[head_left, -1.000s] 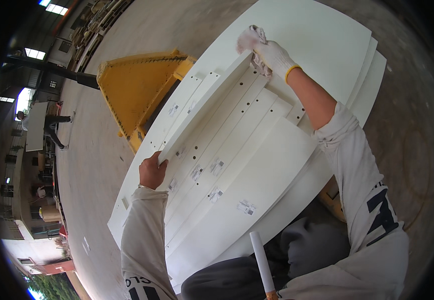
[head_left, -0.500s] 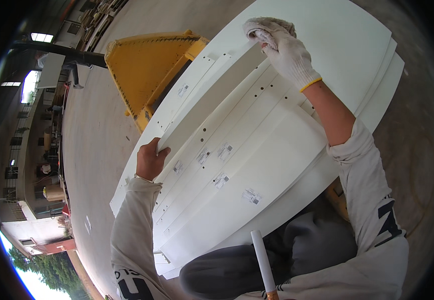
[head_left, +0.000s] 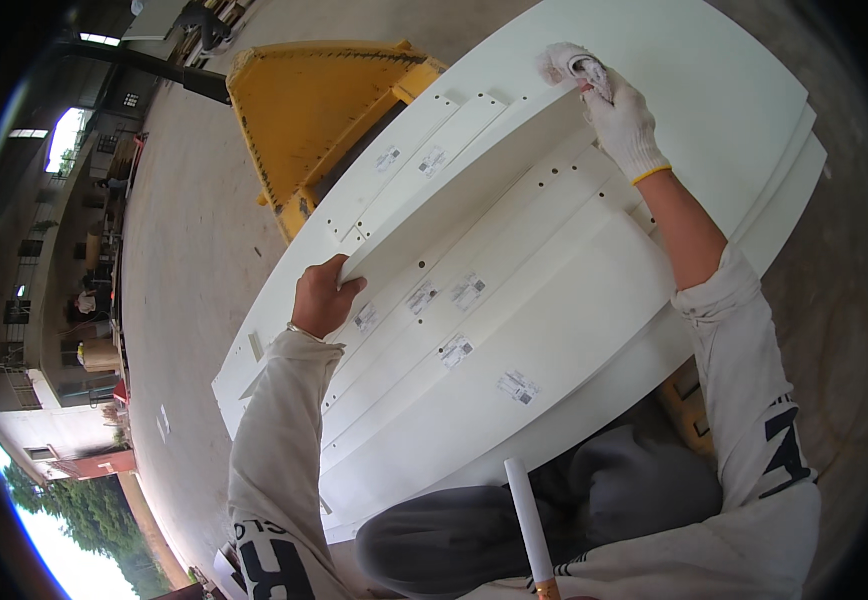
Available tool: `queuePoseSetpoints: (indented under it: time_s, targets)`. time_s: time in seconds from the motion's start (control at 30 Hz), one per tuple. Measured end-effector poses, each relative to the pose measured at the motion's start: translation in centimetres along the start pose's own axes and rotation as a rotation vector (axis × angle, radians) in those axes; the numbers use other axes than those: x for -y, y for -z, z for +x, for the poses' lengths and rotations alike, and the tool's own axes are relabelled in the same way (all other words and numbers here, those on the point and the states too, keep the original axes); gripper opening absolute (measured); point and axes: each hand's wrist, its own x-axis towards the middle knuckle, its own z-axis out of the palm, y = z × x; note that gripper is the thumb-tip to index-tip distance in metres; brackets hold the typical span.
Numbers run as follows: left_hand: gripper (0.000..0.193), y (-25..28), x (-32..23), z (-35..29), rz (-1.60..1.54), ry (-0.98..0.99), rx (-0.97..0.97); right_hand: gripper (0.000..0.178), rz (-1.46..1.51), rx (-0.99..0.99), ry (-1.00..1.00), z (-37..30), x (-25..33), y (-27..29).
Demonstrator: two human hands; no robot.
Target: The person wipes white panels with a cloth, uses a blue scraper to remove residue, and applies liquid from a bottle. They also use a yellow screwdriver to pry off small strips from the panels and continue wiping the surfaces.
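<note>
Long, narrow, smooth white board (head_left: pixel 474 190): spans between the hands; far end partly hidden by a crumpled, whitish cloth (head_left: pixel 562 62). Bare left hand (head_left: pixel 320 300): clamps near end, fingers (head_left: pixel 335 264) partly hidden. Right hand (head_left: pixel 622 122), in white knitted glove (head_left: pixel 636 142): clutches the cloth. Beneath both: stacked white panels (head_left: pixel 574 260), round holes (head_left: pixel 555 171), labels (head_left: pixel 518 387) too small to read. Beyond left: angular yellow metal frame (head_left: pixel 304 110).

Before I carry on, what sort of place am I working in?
Probably a furniture workshop or warehouse: drilled, labelled white panels lie stacked, a yellow pallet jack stands at the stack's far side, and a broad floor stretches beyond.
</note>
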Motion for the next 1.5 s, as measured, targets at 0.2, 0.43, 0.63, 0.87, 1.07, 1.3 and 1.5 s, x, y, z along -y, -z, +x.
queuePoseSetpoints:
  time_s: [0.2,0.43,0.63,0.87,1.07,1.3,1.5]
  targets:
    - [0.029,-0.5,1.4,0.1,0.09,-0.028,-0.024,0.045,0.248,0.076,-0.584,0.3,-0.5,-2.0]
    - [0.03,-1.0,0.8,0.5,0.181,-0.079,-0.139,0.022,0.835,-0.043,-0.526,0.2,-1.0,-2.6]
    - [0.032,-0.3,1.6,-0.9,0.24,-0.057,-0.166,0.026,0.21,0.22,-0.571,0.9,4.3,-0.3]
    - [0.038,-1.7,1.5,2.6,0.194,-0.01,-0.328,0.052,1.24,-0.466,-0.58,-1.4,-3.5,1.0]
    - [0.046,-3.4,7.2,8.2,0.044,0.224,-0.32,0.048,1.489,-0.372,-0.608,-5.1,0.5,6.4]
    - [0.048,-7.9,8.8,9.9,-0.157,0.328,-0.205,0.055,1.397,-0.357,-0.645,-7.9,-2.9,11.1]
    - [0.03,-5.4,5.9,7.4,0.222,0.07,-0.511,0.052,1.429,-0.327,-0.599,-8.9,-4.7,13.7]
